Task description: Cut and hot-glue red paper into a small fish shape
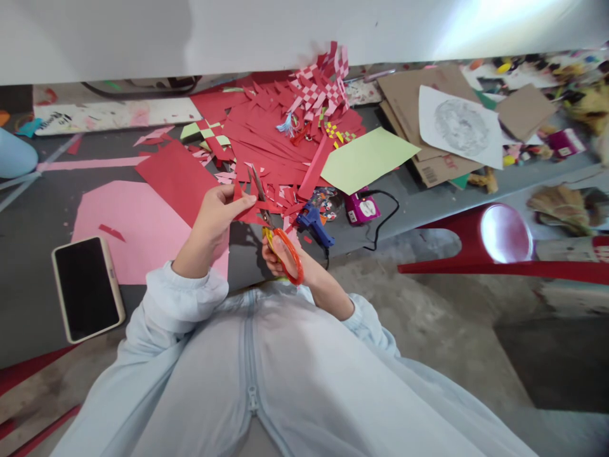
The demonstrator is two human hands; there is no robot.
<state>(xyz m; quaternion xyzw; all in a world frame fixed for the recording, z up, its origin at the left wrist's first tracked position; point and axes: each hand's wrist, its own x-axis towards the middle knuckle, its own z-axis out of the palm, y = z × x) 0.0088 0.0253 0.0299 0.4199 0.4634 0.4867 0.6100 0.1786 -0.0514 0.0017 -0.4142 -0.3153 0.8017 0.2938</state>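
My left hand point(216, 212) is closed, pinching a red paper piece point(248, 204) between thumb and fingers. In my right hand point(278, 254) is a pair of scissors point(288, 252) with orange and yellow handles. Its blades point away from me and stand apart, right at the red piece. Beyond the hands lies a heap of red paper strips point(271, 139) with small scraps around it. A red sheet point(176, 181) and a pink sheet point(128, 222) lie to the left, partly behind my left forearm.
A phone point(88, 289) lies at the left. Right of the scissors are a blue glue gun point(316, 223), a purple box point(361, 208) and a pale green sheet point(368, 158). Woven red and pink strips point(318, 86) top the heap. Cardboard point(432, 168) lies farther right.
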